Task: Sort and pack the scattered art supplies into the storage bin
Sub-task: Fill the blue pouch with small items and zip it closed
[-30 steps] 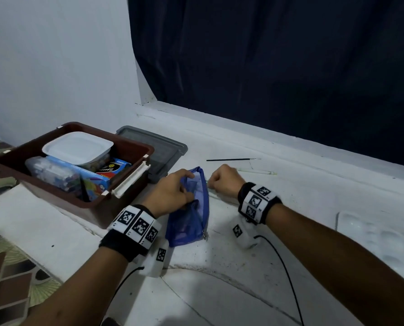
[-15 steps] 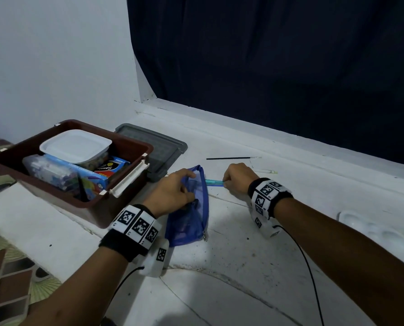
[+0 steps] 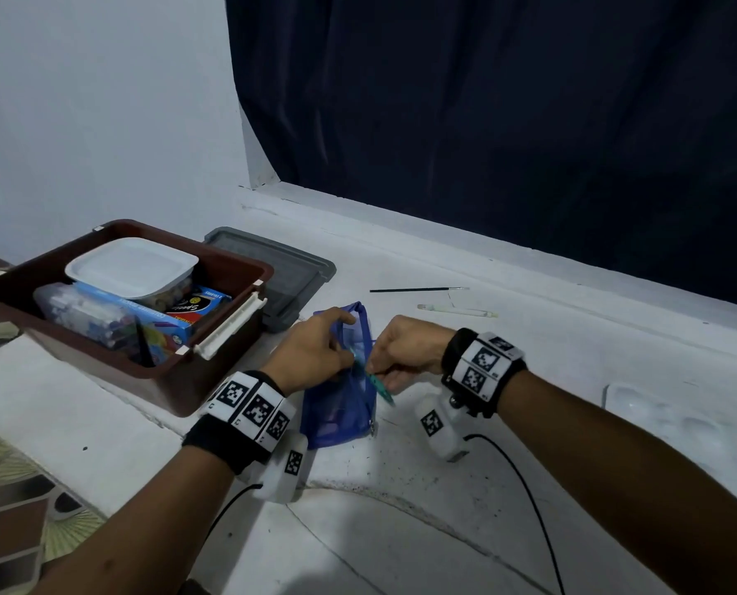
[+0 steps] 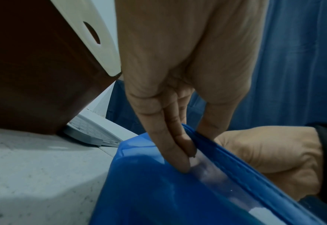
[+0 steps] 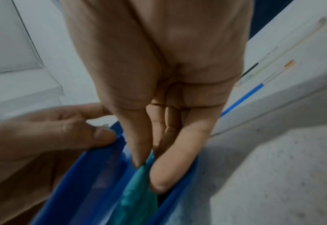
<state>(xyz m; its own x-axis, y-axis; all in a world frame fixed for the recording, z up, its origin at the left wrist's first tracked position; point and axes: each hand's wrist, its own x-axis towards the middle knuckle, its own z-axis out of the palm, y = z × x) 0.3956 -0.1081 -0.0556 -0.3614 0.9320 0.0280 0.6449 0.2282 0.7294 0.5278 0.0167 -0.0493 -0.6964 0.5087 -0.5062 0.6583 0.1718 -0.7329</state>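
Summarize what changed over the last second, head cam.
The right hand picked a teal pen off the table and brought it back to the blue pouch, tip now entering the mouth. The left hand kept holding the pouch rim open. Brown bin, black brush and pale pen unmoved.

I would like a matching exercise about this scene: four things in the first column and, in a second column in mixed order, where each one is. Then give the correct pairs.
Things:
1. white-lidded plastic tub
2. thin black paintbrush
3. teal pen
4. grey plastic lid

Places:
A. pinched in the right hand at the mouth of the blue mesh zip pouch
B. lying flat just behind the brown storage bin
C. inside the brown storage bin, on top of the boxes
D. lying alone on the white surface, beyond the hands

Pairs: 1-C, 2-D, 3-A, 4-B
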